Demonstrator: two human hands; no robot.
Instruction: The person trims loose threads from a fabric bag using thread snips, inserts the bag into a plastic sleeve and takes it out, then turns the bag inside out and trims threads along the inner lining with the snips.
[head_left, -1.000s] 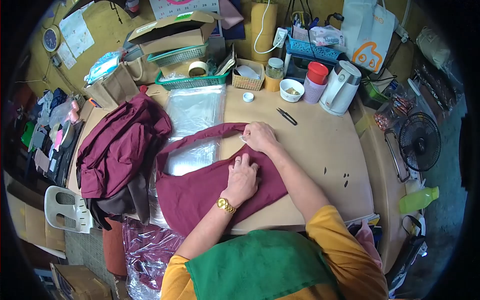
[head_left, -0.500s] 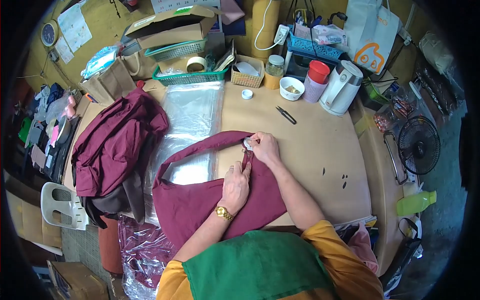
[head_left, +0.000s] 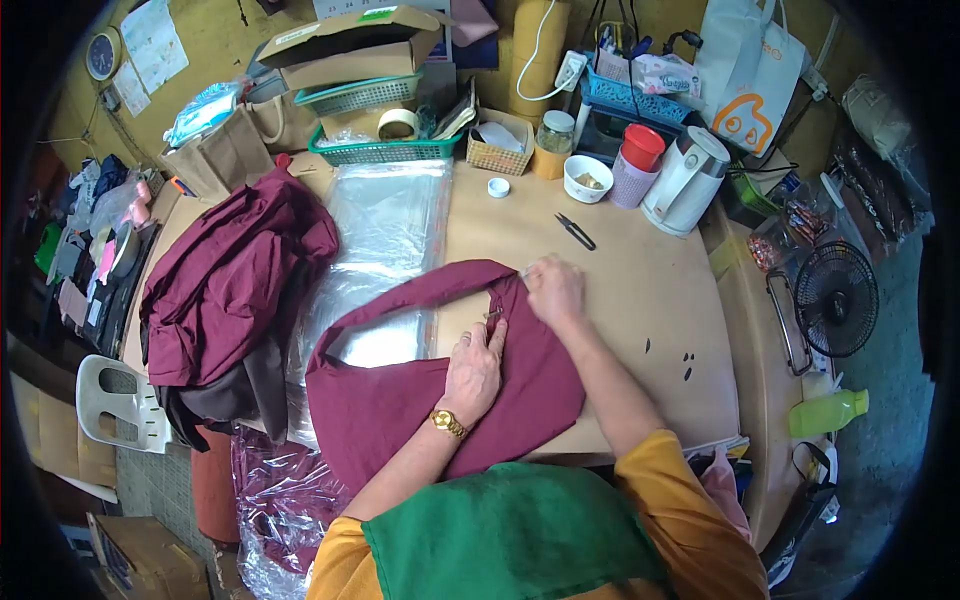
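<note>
A maroon fabric shoulder bag [head_left: 410, 405] lies flat on the table in front of me, its strap looped toward the far side. My left hand [head_left: 474, 372] rests on the bag with fingers stretched out, the fingertips close to a small metal fitting [head_left: 493, 314] at the strap's base. Just beyond the strap's right end, my right hand [head_left: 556, 288] is closed in a pinch. A small white piece [head_left: 525, 271] shows at its fingertips, mostly hidden and slightly blurred.
Left of the bag are clear plastic sleeves [head_left: 385, 215] and a maroon garment-like pile [head_left: 235, 280]. Thread snips [head_left: 575, 232], a white cap [head_left: 498, 187], a bowl [head_left: 587, 182] and a kettle [head_left: 686, 185] stand or lie farther back. A fan [head_left: 836, 300] is at right.
My right hand has moved up and to the right, off the strap's base, with the white piece at its fingertips. The left hand stays on the bag, almost unmoved.
</note>
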